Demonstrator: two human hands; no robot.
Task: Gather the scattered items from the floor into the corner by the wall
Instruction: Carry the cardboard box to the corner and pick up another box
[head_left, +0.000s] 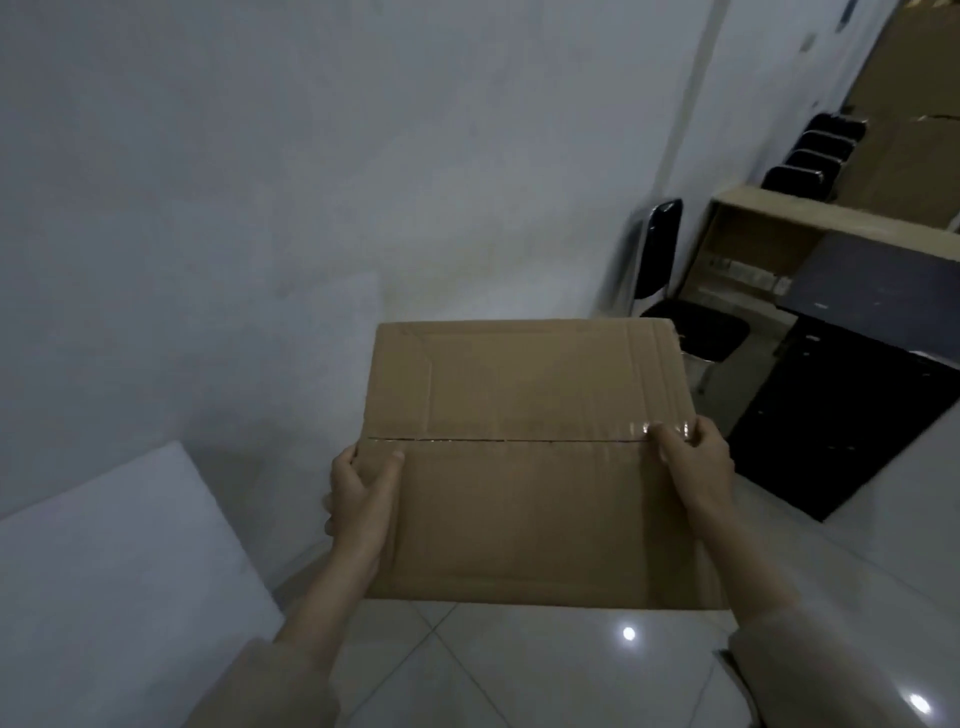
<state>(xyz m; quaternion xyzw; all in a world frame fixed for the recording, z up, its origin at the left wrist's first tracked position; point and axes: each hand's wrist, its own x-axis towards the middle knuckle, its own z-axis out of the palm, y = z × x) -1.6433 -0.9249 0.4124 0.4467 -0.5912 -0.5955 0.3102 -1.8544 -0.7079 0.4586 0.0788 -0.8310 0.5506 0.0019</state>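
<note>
No writing is legible on the flattened cardboard box (530, 462), held above the tiled floor (519, 670) at picture centre. The left hand (358, 499) grips its 9 o'clock edge, thumb on top; the right hand (696, 462) pinches the 3 o'clock edge by clear tape. Its long axis runs 9 to 3. A white slab (104, 571) lies at 8 o'clock.

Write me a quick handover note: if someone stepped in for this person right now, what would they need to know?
Left hand: grips the left edge of the flattened cardboard box.
Right hand: grips its right edge, near the clear tape.
The box is held up off the tiled floor, facing the white wall.
A white slab stands to the left by the wall.
Done: the box is picked up.
Left: set it down in the corner; other scattered items are not in view.
</note>
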